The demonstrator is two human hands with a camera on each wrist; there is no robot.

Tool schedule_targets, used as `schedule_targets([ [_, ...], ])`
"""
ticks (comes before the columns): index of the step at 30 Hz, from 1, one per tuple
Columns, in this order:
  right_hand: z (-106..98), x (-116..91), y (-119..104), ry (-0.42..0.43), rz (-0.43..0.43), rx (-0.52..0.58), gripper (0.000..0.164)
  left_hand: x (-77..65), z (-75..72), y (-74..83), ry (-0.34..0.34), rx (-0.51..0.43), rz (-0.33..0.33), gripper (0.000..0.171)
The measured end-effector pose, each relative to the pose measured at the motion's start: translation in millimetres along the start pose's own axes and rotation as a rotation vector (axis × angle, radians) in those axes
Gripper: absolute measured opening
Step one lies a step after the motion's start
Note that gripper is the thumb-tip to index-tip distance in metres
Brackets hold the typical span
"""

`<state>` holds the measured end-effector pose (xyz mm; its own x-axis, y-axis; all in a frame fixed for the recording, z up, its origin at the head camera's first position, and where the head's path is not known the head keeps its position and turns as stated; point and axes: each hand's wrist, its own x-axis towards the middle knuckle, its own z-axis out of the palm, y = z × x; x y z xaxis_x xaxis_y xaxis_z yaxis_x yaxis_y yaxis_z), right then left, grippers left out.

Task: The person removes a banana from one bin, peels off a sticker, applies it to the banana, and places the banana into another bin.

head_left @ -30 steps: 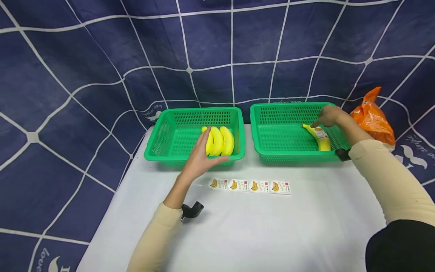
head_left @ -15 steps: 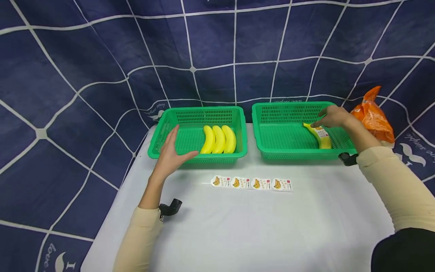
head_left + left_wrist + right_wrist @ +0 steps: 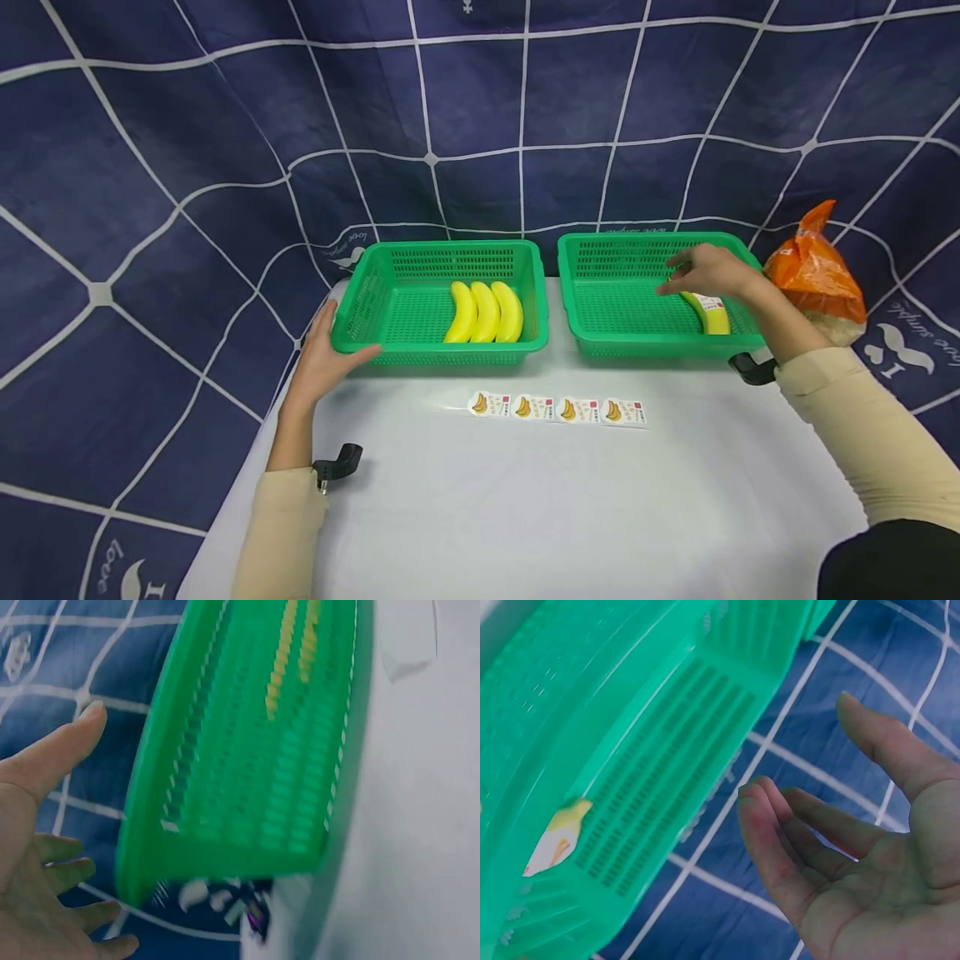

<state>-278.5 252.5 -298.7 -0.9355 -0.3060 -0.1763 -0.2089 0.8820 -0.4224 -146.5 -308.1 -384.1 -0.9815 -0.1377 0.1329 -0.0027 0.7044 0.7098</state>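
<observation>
My left hand [image 3: 322,362] is at the near left corner of the left green basket [image 3: 442,358], thumb and fingers spread and holding nothing. Three yellow bananas [image 3: 486,312] lie side by side in the right part of that basket. Over the right green basket [image 3: 630,343] hovers my right hand [image 3: 712,272], its fingers loosely bent with nothing between them, as the right wrist view also shows. Below it in that basket rests one banana [image 3: 716,320] bearing a white label [image 3: 553,851]; the hand hides part of the fruit.
A strip of banana stickers [image 3: 557,408] lies on the white table [image 3: 570,517] in front of the baskets. An orange plastic bag [image 3: 817,275] stands beyond the right basket's right end. Dark blue cloth [image 3: 480,108] with white lines hangs behind.
My left hand has moved left, away from above the three bananas to the basket's left corner. My right hand has shifted slightly left and rises from the labelled banana.
</observation>
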Motion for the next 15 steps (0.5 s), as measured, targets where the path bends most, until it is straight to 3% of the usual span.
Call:
schedule_targets([
  [6, 3, -3, -18, -0.003, -0.011, -0.028, 0.077, 10.8, 0.0, -27.2, -0.092, -0.065, -0.079, 0.113],
  [10, 3, -5, -28, -0.012, -0.025, -0.034, 0.077, 11.9, 1.4, -30.0, -0.162, -0.178, -0.094, 0.109],
  [15, 5, -4, -33, -0.009, -0.041, -0.029, 0.076, 16.0, 9.8, -42.8, -0.139, -0.226, -0.061, 0.109],
])
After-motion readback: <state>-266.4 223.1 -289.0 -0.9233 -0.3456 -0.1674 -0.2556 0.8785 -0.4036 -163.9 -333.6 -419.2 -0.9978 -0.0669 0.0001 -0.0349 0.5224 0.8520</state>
